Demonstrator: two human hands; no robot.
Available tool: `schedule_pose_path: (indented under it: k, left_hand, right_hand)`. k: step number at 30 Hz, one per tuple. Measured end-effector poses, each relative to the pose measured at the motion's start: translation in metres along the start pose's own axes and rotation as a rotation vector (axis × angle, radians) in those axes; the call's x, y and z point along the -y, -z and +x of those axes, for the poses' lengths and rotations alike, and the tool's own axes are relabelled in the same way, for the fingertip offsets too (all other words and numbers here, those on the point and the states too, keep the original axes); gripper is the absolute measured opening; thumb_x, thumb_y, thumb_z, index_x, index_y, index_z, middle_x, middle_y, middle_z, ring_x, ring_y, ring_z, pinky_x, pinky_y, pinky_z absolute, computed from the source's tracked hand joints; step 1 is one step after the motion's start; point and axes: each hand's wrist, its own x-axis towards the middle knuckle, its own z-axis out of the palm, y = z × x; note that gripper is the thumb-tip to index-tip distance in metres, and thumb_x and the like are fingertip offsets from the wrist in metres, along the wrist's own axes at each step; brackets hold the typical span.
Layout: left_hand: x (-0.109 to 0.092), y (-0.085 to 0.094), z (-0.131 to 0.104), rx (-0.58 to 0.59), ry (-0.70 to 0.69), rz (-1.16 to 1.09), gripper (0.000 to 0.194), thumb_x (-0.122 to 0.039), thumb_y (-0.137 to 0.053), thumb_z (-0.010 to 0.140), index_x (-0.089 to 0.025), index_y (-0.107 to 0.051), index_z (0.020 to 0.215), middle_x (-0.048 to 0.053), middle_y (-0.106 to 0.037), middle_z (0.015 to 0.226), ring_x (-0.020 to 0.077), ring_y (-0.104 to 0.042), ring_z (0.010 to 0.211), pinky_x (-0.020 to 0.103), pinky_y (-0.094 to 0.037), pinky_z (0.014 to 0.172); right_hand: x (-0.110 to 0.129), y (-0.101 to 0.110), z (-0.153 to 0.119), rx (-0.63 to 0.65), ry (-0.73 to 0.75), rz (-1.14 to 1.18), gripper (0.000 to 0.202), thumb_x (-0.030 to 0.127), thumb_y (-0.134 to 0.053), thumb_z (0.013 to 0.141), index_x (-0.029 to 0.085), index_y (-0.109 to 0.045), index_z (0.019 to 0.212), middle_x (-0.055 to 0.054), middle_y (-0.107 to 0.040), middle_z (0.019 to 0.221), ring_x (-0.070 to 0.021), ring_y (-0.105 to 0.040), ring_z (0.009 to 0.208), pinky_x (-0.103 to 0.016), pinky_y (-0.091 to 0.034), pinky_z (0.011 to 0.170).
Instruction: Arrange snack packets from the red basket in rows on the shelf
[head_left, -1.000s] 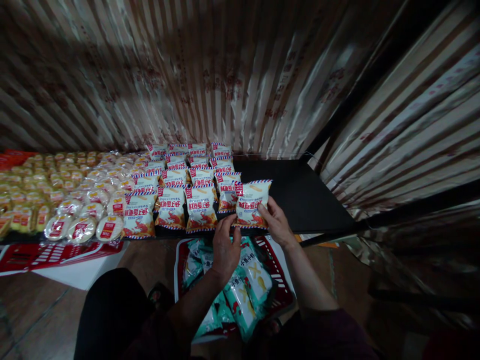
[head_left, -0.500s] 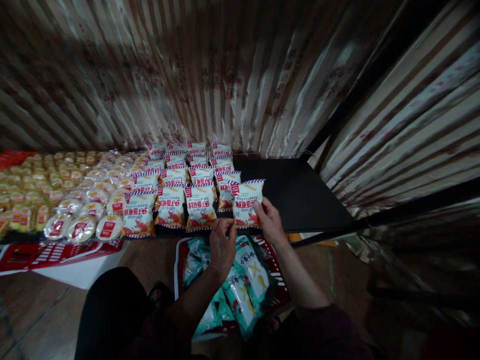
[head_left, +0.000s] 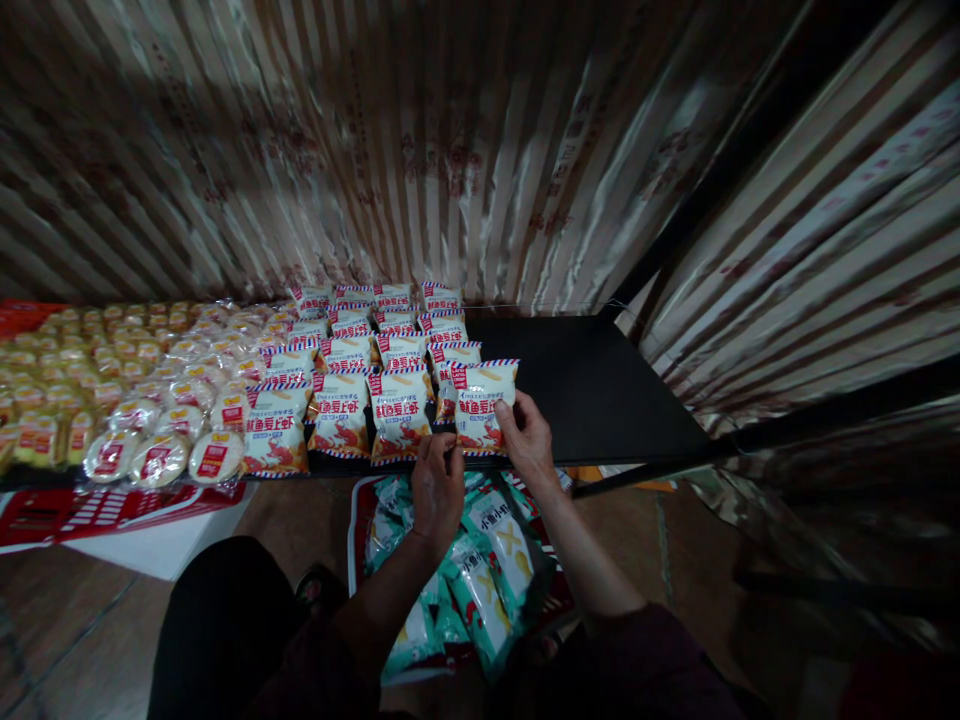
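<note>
A white snack bag [head_left: 484,400] with blue-and-red striped edges and red lettering stands upright at the shelf's front edge. My right hand [head_left: 531,440] grips its right side, thumb across the front and fingers behind. At its lower left corner, my left hand [head_left: 437,490] is closed, with the fingertips pinching the corner. Rows of matching snack bags [head_left: 401,410] stand to the left and behind on the black shelf [head_left: 592,390]. Another such bag is partly hidden behind the held one.
Round wrapped cakes [head_left: 160,458] and small yellow packaged cakes [head_left: 37,435] fill the shelf's left part. Below, a red basket [head_left: 360,510] holds green snack bags [head_left: 491,540]. A striped curtain [head_left: 450,150] hangs behind; a dark frame bar [head_left: 810,415] runs at the right.
Both hands have shifted slightly left with the snack bag, bringing it closer to the neighbouring bag and further over the one behind.
</note>
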Motion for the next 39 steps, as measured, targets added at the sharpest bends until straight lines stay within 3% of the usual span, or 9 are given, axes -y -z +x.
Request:
schedule_pose_path:
  k: [7, 15, 21, 32, 35, 39]
  left_hand:
    - [0.006, -0.001, -0.004, -0.029, -0.049, 0.036, 0.025, -0.016, -0.049, 0.088, -0.017, -0.053, 0.113, 0.009, -0.063, 0.105, 0.0201, -0.062, 0.099, 0.035, -0.053, 0.083]
    - [0.009, 0.001, -0.005, 0.015, -0.041, 0.046, 0.028, -0.014, -0.045, 0.089, -0.017, -0.053, 0.116, 0.010, -0.062, 0.109, 0.0203, -0.060, 0.103, 0.036, -0.053, 0.087]
    - [0.008, 0.003, -0.006, 0.031, -0.067, 0.076, 0.028, -0.013, -0.044, 0.090, -0.016, -0.053, 0.116, 0.010, -0.061, 0.110, 0.0207, -0.058, 0.106, 0.039, -0.050, 0.095]
    - [0.006, 0.005, -0.005, 0.024, -0.098, 0.090, 0.025, -0.013, -0.043, 0.090, -0.016, -0.053, 0.113, 0.010, -0.060, 0.107, 0.0197, -0.058, 0.103, 0.039, -0.051, 0.093]
    - [0.004, 0.006, -0.004, 0.021, -0.136, 0.124, 0.030, -0.011, -0.042, 0.090, -0.017, -0.051, 0.119, 0.011, -0.056, 0.115, 0.0205, -0.056, 0.111, 0.040, -0.049, 0.097]
    - [0.001, 0.005, -0.004, 0.065, -0.294, 0.245, 0.042, -0.009, -0.043, 0.089, -0.016, -0.044, 0.131, 0.016, -0.044, 0.136, 0.0252, -0.041, 0.131, 0.046, -0.041, 0.106]
  right_hand:
    - [-0.007, -0.005, 0.001, -0.048, 0.116, -0.136, 0.042, 0.052, -0.054, 0.084, 0.018, -0.063, 0.108, -0.008, -0.067, 0.102, -0.0236, -0.062, 0.096, -0.037, -0.050, 0.085]
    - [-0.014, -0.009, 0.003, -0.073, 0.268, -0.321, 0.038, 0.050, -0.050, 0.087, 0.019, -0.065, 0.104, -0.013, -0.061, 0.116, -0.0250, -0.056, 0.108, -0.043, -0.045, 0.094]
    - [-0.017, -0.009, 0.005, -0.070, 0.294, -0.419, 0.039, 0.050, -0.047, 0.088, 0.019, -0.064, 0.105, -0.013, -0.061, 0.117, -0.0256, -0.055, 0.107, -0.045, -0.044, 0.094]
    - [-0.014, -0.009, 0.005, -0.061, 0.272, -0.411, 0.036, 0.051, -0.047, 0.087, 0.019, -0.065, 0.094, -0.014, -0.059, 0.120, -0.0264, -0.054, 0.110, -0.046, -0.042, 0.097]
    - [-0.014, -0.010, 0.004, -0.056, 0.267, -0.413, 0.035, 0.050, -0.047, 0.087, 0.020, -0.065, 0.095, -0.013, -0.060, 0.120, -0.0265, -0.053, 0.109, -0.047, -0.042, 0.096]
    - [-0.016, -0.011, 0.002, -0.063, 0.265, -0.417, 0.036, 0.049, -0.045, 0.088, 0.020, -0.064, 0.099, -0.013, -0.060, 0.121, -0.0263, -0.053, 0.110, -0.047, -0.041, 0.097]
